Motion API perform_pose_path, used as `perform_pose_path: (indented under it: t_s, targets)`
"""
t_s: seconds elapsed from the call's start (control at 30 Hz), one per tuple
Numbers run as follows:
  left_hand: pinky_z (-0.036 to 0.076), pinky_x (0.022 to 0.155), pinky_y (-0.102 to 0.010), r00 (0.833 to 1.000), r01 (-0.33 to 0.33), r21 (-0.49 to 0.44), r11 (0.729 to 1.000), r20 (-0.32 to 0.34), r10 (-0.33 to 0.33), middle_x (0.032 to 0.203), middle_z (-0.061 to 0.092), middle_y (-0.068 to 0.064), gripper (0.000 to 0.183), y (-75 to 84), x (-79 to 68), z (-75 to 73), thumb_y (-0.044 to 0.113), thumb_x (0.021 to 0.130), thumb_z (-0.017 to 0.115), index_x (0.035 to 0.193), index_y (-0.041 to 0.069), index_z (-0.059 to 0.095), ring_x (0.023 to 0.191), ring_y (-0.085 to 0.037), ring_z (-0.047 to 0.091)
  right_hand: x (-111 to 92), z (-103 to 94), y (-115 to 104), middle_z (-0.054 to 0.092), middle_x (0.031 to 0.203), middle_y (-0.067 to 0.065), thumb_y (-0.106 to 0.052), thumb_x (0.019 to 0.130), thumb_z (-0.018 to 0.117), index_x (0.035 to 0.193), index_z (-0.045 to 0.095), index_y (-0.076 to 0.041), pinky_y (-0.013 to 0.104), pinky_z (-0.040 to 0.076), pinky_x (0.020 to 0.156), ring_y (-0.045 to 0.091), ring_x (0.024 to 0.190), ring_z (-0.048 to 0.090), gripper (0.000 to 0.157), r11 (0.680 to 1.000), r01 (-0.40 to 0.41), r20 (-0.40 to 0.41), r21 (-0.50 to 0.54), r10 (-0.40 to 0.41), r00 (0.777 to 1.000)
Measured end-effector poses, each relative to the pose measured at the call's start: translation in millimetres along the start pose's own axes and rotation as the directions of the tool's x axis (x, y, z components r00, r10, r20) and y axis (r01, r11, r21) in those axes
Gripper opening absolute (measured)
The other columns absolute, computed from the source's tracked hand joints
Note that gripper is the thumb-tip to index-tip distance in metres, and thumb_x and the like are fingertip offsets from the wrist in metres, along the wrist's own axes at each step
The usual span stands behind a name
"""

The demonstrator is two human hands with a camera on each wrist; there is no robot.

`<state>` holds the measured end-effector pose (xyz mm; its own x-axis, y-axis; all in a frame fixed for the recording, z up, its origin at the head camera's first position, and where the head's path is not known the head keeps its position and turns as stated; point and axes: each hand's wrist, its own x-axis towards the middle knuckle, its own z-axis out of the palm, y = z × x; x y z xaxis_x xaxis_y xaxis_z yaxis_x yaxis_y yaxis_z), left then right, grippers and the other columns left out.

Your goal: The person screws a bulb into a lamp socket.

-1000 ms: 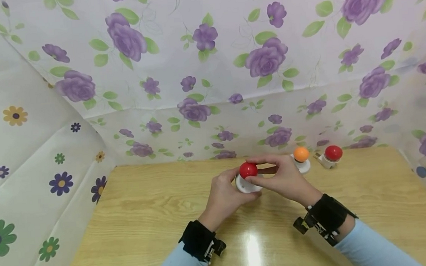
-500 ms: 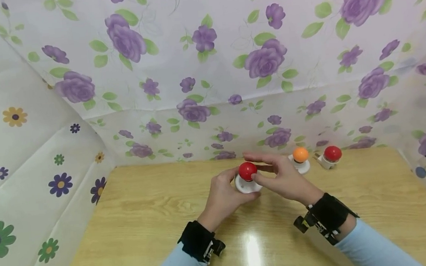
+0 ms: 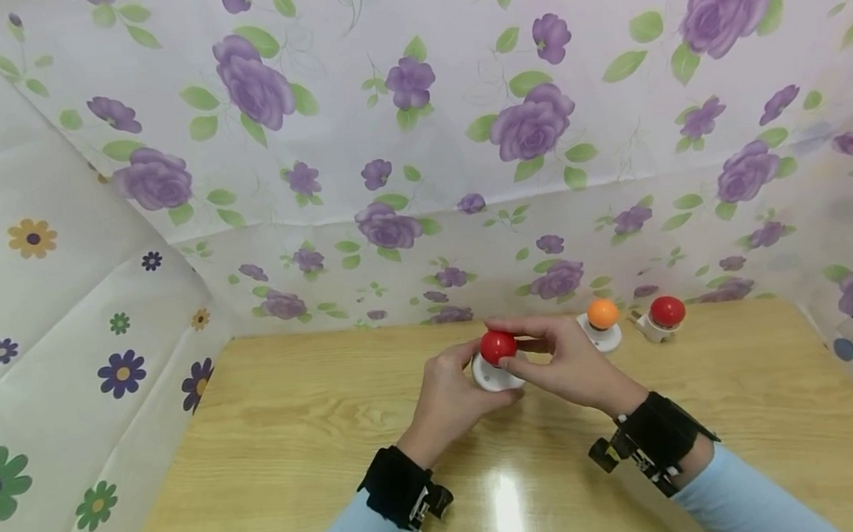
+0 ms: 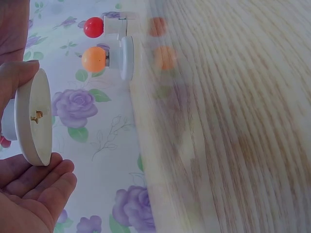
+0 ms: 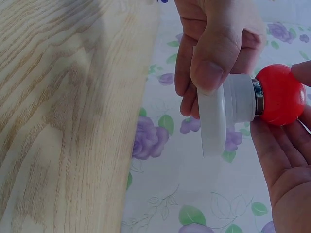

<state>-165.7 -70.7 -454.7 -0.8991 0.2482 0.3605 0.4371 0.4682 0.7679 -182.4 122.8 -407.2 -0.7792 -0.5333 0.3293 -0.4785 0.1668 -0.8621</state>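
Note:
Above the table, my left hand [image 3: 447,394] grips a white round lamp holder [image 3: 490,378] by its disc-shaped base, thumb on one side and fingers on the other. A small red light bulb [image 3: 498,347] sits in the socket end, with a strip of its metal collar [image 5: 259,97] showing between glass and socket in the right wrist view. My right hand [image 3: 573,365] pinches the bulb between thumb and fingers. In the left wrist view the base's hollow underside shows brass-coloured contacts [image 4: 37,116], and the bulb is mostly hidden behind the holder.
To the right, near the back edge of the wooden table [image 3: 298,443], an orange bulb [image 3: 602,314] stands in a white round holder [image 3: 609,339]. Beside it a second red bulb [image 3: 666,311] sits in a white holder with plug prongs. Floral cloth [image 3: 388,160] hangs behind.
Half a second ago my right fingers were spread off the bulb, with the thumb at its side; now they pinch it again. The left hand keeps its hold on the lamp holder.

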Motion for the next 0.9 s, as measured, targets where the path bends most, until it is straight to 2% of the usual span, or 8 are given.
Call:
perform_pose_path:
  t_s: [0.3, 0.53, 0.63, 0.77, 0.9]
  targets:
    - [0.047, 0.076, -0.022, 1.0, 0.004, 0.006, 1.0, -0.006, -0.004, 0.105, 0.06, 0.015, 0.061, 0.4, -1.1, -0.2, 0.049, 0.065, 0.079, 0.119, 0.027, 0.06, 0.095, -0.002, 0.056, -1.0, 0.7, -25.6, 0.059, 0.121, 0.001, -0.011, 0.082, 0.071, 0.121, 0.061, -0.012, 0.04, 0.047, 0.084, 0.018, 0.106, 0.057, 0.04, 1.0, -0.024, -0.049, -0.003, 0.024, 0.998]
    - [0.047, 0.075, -0.022, 1.0, 0.011, -0.005, 1.0, -0.002, -0.011, 0.106, 0.06, 0.013, 0.063, 0.1, -0.5, 0.4, 0.05, 0.066, 0.079, 0.121, 0.024, 0.06, 0.095, -0.002, 0.056, -1.0, 1.6, -28.9, 0.062, 0.113, 0.009, -0.009, 0.079, 0.073, 0.115, 0.063, -0.004, 0.044, 0.048, 0.081, 0.021, 0.1, 0.059, 0.038, 0.999, -0.017, -0.104, 0.043, 0.021, 0.994]
    - [0.047, 0.076, -0.022, 1.0, 0.012, -0.015, 1.0, 0.002, -0.012, 0.107, 0.06, 0.014, 0.064, 0.5, -0.1, 0.2, 0.049, 0.066, 0.079, 0.121, 0.024, 0.06, 0.096, -0.003, 0.056, -1.9, 2.3, -26.3, 0.061, 0.114, 0.007, -0.011, 0.078, 0.074, 0.117, 0.063, -0.008, 0.043, 0.048, 0.082, 0.019, 0.101, 0.058, 0.041, 0.999, -0.022, -0.119, 0.043, 0.027, 0.993]
    - [0.047, 0.078, -0.023, 1.0, 0.006, -0.019, 1.0, 0.002, -0.006, 0.106, 0.059, 0.016, 0.061, 1.6, 0.3, -0.6, 0.048, 0.066, 0.08, 0.119, 0.025, 0.06, 0.097, -0.002, 0.056, -3.5, 0.2, -11.7, 0.057, 0.123, -0.002, -0.021, 0.081, 0.073, 0.125, 0.058, -0.018, 0.039, 0.044, 0.089, 0.016, 0.11, 0.054, 0.046, 0.999, -0.047, -0.103, 0.012, 0.048, 0.993]
    - [0.046, 0.08, -0.024, 1.0, -0.002, -0.008, 1.0, -0.003, 0.002, 0.106, 0.059, 0.018, 0.057, 2.6, 0.1, -1.8, 0.046, 0.066, 0.08, 0.116, 0.027, 0.06, 0.097, 0.0, 0.055, -3.2, -3.0, 0.8, 0.05, 0.133, -0.006, -0.024, 0.086, 0.067, 0.131, 0.053, -0.024, 0.044, 0.038, 0.096, 0.02, 0.118, 0.048, 0.047, 1.0, -0.006, -0.051, -0.006, 0.006, 0.999]
